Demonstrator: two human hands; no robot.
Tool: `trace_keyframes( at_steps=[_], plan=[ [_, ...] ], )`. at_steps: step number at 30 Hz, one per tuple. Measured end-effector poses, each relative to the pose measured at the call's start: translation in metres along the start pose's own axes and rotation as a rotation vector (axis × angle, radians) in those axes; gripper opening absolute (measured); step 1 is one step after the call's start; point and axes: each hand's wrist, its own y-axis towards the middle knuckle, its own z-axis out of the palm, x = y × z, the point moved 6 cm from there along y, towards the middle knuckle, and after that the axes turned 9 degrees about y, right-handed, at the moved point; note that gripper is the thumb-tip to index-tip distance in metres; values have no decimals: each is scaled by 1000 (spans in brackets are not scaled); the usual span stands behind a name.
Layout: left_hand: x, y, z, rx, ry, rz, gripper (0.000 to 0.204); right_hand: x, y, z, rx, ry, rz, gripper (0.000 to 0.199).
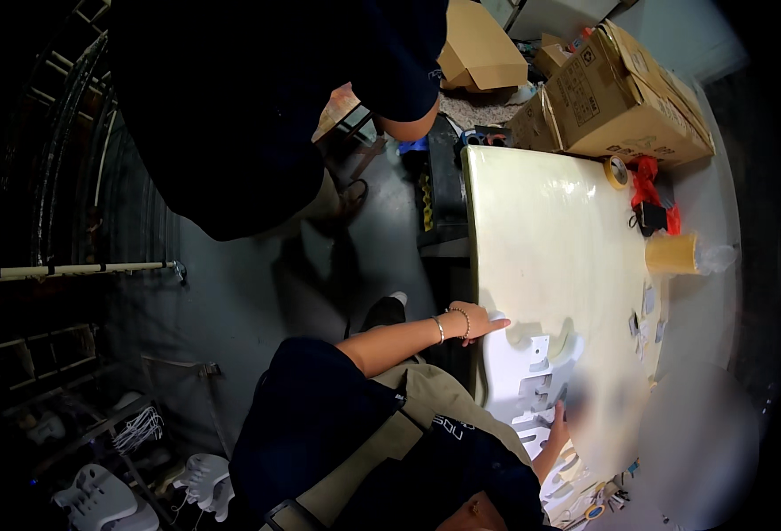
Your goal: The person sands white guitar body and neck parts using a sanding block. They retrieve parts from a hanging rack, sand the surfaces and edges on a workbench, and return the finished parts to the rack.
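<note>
A white guitar body [496, 372] with cut-out cavities lies on the pale table, close to its near edge. My left hand [472, 322], with bracelets at the wrist, grips the rim of this body at its left end, one finger stretched over the top. At its other side, my right hand [557, 432] holds the body's edge; most of its fingers are hidden or blurred. More white cut-out shapes lie beside my right wrist, partly covered by my arm.
A co-worker [257, 115] in dark clothes stands at the upper left. On the table [541, 221] are a tape roll [617, 173], a red bag [645, 181] and a yellow roll [673, 254]. Cardboard boxes [585, 97] stand beyond. Other guitar bodies [98, 496] hang at lower left.
</note>
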Motion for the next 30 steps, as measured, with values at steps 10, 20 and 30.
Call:
trace_keyframes(
  at_steps=[10, 20, 30],
  plan=[
    [4, 5, -4, 40, -49, 90, 85, 72, -20, 39, 194, -323, 143, 85],
    [6, 3, -5, 52, -32, 103, 85, 91, -10, 56, 137, -214, 106, 90],
    [-15, -10, -28, -173, 340, 56, 71, 88, -10, 72, -72, -377, 41, 88]
  ],
)
